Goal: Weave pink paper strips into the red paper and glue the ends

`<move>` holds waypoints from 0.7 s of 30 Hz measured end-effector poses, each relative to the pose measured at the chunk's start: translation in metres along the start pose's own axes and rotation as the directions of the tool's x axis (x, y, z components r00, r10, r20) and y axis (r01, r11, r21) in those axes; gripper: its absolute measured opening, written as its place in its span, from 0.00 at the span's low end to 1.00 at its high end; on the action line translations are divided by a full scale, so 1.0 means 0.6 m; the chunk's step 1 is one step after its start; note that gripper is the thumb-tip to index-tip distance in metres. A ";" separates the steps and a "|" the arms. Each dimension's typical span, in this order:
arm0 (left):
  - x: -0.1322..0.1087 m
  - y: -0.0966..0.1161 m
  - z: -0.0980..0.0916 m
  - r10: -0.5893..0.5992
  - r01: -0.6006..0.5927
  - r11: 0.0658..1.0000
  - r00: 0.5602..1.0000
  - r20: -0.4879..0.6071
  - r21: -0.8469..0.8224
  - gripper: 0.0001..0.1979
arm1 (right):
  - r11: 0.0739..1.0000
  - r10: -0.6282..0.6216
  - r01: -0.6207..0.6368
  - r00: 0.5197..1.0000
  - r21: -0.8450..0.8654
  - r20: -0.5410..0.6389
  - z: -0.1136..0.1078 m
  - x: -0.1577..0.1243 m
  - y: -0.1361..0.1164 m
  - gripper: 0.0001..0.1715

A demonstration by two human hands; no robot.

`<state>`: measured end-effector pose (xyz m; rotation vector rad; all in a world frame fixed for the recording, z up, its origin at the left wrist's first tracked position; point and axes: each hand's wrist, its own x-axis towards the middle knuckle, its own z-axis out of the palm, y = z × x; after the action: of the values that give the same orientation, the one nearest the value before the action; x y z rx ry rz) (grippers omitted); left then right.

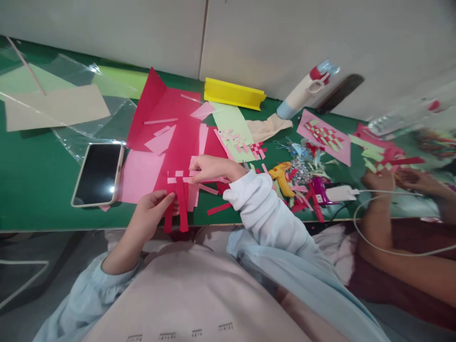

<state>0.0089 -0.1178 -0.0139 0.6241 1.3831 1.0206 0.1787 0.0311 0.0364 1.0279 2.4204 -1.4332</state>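
Observation:
Between my hands is a small piece of woven paper strips [179, 179], red strips hanging down and light pink ones crossing them. My left hand [156, 207] is closed on a hanging red strip, thumb in front and the other fingers partly behind. At the right end of the weave my right hand [206, 168] pinches a pink strip between thumb and finger. Under the work lie a red paper sheet [183, 109] and a pink sheet [138, 173]. Cut pink pieces [161, 138] rest on the red sheet.
A phone [98, 173] lies left of my hands. To the right are a yellow glue gun [283, 178], loose scraps, a purple box [320, 190] with a white cable, and a bottle [302, 92]. Another person's hands [379, 183] work at the far right.

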 end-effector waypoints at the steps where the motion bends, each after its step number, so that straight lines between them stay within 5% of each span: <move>1: 0.001 -0.001 -0.003 0.011 -0.011 1.000 1.000 0.001 0.026 0.26 | 1.000 0.011 -0.011 1.000 -0.022 0.012 0.000 0.004 0.000 0.18; 8: 0.006 -0.009 -0.038 0.152 -0.117 0.905 0.987 -0.052 0.410 0.24 | 0.973 -0.058 0.031 0.993 -0.230 -0.108 0.003 0.042 0.004 0.16; 10: 0.001 -0.003 -0.047 0.243 -0.139 0.760 0.967 -0.080 0.635 0.20 | 0.956 -0.080 0.017 0.976 -0.293 -0.205 0.007 0.045 0.002 0.09; 13: -0.009 0.010 -0.053 0.410 -0.116 0.471 0.907 -0.101 0.874 0.18 | 0.915 -0.170 0.020 0.925 -0.403 -0.340 0.017 0.032 -0.003 0.14; 17: -0.010 0.017 -0.057 0.530 -0.295 0.260 0.839 0.119 0.920 0.17 | 0.899 -0.209 0.043 0.916 -0.436 -0.342 0.052 -0.012 -0.012 0.09; 21: 0.007 0.011 -0.060 0.575 -0.575 0.009 0.672 0.465 0.818 0.17 | 0.886 -0.206 0.055 0.937 -0.460 -0.284 0.101 -0.043 -0.011 0.14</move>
<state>-0.0283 -0.1183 -0.0150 2.3245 1.6892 0.6397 0.1814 -0.0327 0.0200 1.0619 2.9084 -0.7021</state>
